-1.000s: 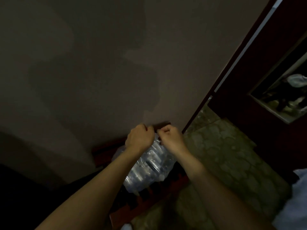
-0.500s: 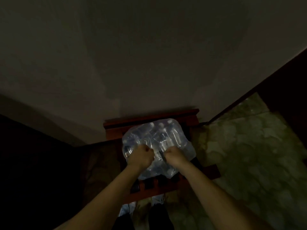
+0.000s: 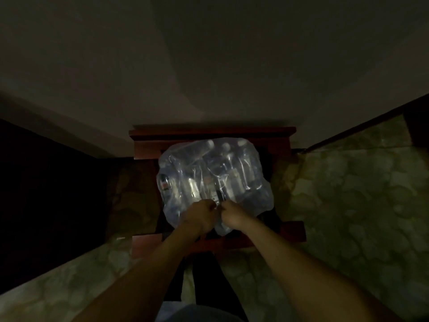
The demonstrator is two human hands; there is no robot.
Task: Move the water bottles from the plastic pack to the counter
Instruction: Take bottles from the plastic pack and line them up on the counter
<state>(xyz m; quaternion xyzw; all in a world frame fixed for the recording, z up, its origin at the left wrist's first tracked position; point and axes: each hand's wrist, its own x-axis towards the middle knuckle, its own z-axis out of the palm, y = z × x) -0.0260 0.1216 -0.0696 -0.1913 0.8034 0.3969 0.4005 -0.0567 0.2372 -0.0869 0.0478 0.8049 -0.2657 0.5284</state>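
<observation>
A clear plastic pack (image 3: 246,182) of several water bottles lies on a dark red wooden stool (image 3: 209,132) against the wall. White bottle caps (image 3: 210,143) show through the wrap at the far end. My left hand (image 3: 200,216) and my right hand (image 3: 232,213) sit side by side at the near edge of the pack, knuckles almost touching. Each pinches the plastic wrap between curled fingers. The scene is dim and the fingertips are hard to make out.
A plain wall (image 3: 209,66) rises behind the stool. Mottled greenish floor tiles (image 3: 348,194) spread to the right and near left. A dark area (image 3: 46,194) fills the left side. Dark skirting (image 3: 362,126) runs along the wall at right.
The view has swung down and closer, so the pack now lies centred. Both hands have slid from the pack's far end to its near edge, still pinching the wrap.
</observation>
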